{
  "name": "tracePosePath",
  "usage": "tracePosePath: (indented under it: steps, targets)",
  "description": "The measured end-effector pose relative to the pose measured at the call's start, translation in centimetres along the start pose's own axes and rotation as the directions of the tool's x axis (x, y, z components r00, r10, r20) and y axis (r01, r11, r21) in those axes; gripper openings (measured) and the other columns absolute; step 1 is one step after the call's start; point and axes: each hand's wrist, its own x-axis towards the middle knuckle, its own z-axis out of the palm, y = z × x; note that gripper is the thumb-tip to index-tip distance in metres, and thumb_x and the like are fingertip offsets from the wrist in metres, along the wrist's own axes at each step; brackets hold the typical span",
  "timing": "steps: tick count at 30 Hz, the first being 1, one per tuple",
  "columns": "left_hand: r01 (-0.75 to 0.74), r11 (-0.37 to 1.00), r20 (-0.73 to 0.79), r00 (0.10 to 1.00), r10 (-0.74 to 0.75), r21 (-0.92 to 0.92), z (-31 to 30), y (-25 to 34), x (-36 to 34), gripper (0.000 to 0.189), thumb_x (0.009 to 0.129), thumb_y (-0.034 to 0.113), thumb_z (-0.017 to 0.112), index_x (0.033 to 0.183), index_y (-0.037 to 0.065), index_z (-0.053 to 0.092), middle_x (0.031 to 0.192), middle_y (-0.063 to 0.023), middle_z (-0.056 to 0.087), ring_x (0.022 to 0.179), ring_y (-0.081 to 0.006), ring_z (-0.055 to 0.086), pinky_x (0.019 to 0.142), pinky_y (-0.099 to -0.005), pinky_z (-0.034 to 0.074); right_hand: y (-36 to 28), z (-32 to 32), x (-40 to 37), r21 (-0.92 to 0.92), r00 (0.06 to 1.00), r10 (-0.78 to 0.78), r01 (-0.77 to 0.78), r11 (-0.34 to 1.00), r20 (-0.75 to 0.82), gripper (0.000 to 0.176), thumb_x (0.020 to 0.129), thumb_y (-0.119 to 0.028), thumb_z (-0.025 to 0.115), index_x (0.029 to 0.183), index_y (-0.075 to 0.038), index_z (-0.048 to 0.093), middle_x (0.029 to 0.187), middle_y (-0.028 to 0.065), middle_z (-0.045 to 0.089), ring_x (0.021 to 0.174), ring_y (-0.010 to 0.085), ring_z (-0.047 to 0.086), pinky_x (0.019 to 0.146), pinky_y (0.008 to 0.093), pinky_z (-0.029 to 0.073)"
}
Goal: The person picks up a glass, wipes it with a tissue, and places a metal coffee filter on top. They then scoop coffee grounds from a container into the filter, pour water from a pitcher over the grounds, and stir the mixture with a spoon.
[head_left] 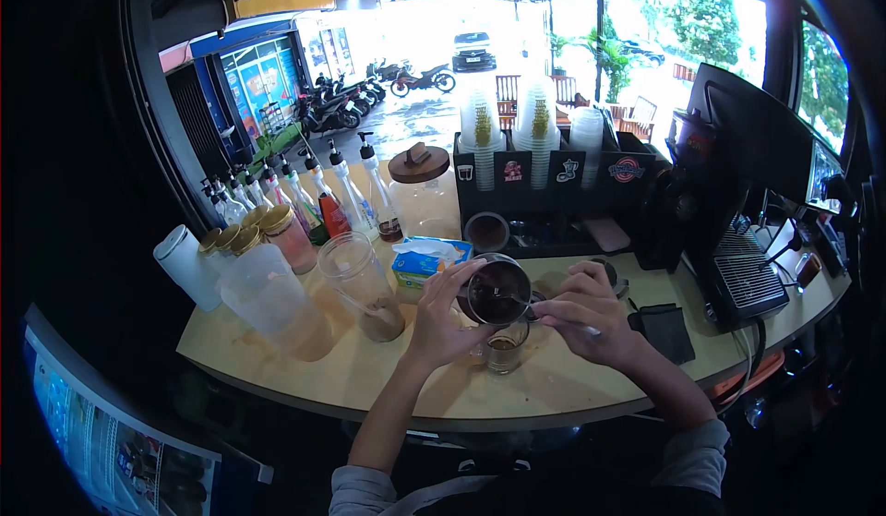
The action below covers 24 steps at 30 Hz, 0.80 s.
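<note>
My left hand is wrapped round a dark, round cup or pitcher, tilted so that its mouth faces me. My right hand pinches a thin spoon, whose far end reaches into the cup. What the cup holds is too dark to make out. Just below the cup a small glass stands on the counter with some brown liquid in it. Left of my left hand is a tall clear jar with brown powder at its bottom. A tissue box sits behind that hand.
Pump syrup bottles and gold-lidded jars line the counter's left back. A large translucent pitcher stands at the left. Behind are a wooden-lidded jar and a black cup organizer. A coffee machine and black cloth lie right.
</note>
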Motion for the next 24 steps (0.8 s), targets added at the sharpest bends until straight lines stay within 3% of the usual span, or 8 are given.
tracePosePath:
  steps: [2,13,24]
  targets:
    - [0.006,0.999,-0.012,1.000,-0.007,-0.031,0.1,-0.1,0.0,0.078,0.060,0.027,0.087,0.127,0.011,0.052,0.124,-0.0094,0.059,0.115,-0.0295,0.056,0.101,-0.0443,0.038,-0.4,0.5,-0.1,0.004,1.000,-0.027,0.027,1.000,0.001,0.029,0.073,-0.011,0.078,0.099,-0.010,0.065,0.074,0.0006,0.059,0.075,0.0161,0.058,0.083,0.0418,0.044]
    - [0.021,0.990,-0.029,0.999,-0.025,-0.139,0.3,0.3,-0.3,0.077,0.060,0.022,0.088,0.126,0.007,0.050,0.123,-0.0123,0.057,0.116,-0.0279,0.055,0.100,-0.0397,0.043,-0.7,0.9,-0.3,-0.051,0.995,-0.084,0.081,0.995,-0.055,0.026,0.074,-0.008,0.076,0.098,-0.009,0.064,0.071,-0.0009,0.061,0.074,0.0154,0.058,0.084,0.0425,0.043]
    - [0.231,0.957,0.095,0.972,-0.217,-0.177,1.5,0.2,-1.4,0.077,0.055,0.026,0.090,0.120,0.003,0.055,0.113,-0.0091,0.063,0.104,-0.0187,0.061,0.093,-0.0340,0.046,0.8,1.0,-0.4,0.091,0.973,0.170,-0.158,0.983,-0.156,0.017,0.077,-0.005,0.072,0.092,-0.008,0.065,0.070,0.0006,0.059,0.068,0.0169,0.056,0.085,0.0441,0.042]
